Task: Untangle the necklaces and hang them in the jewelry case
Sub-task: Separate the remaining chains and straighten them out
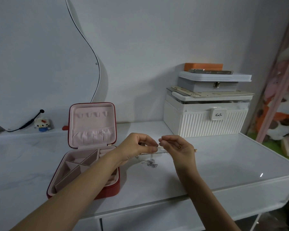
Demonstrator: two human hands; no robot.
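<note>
- The necklaces were thin silver-toned chains in a loose tangle, lifted partly off the white table near the middle of its top, just right of the jewelry case.
- A short stretch ran roughly level from left to right between the two hands; finer strands hung straight down from it to a small heap of loops on the glossy surface.
- The left hand pinched the chain's left end between thumb and curled fingers, palm turned toward the right.
- The right hand pinched the other end with thumb and forefinger, fingertips nearly meeting the left hand's; a small ring showed on one finger.
- A slim gold-toned piece poked out past the right hand; I could not tell what it was.
- The jewelry case, square with rounded corners, red outside and lined in soft pink, stood open toward the table's left side, lid upright with four small hook tabs and a gathered pocket, tray split by angled dividers.
- At the back right corner sat a ribbed white plastic storage box with a clasp, stacked with a grey latched box, flat items and an orange box.
- By the back left edge stood a small block-built cat figure below a curvy-edged mirror.
</note>
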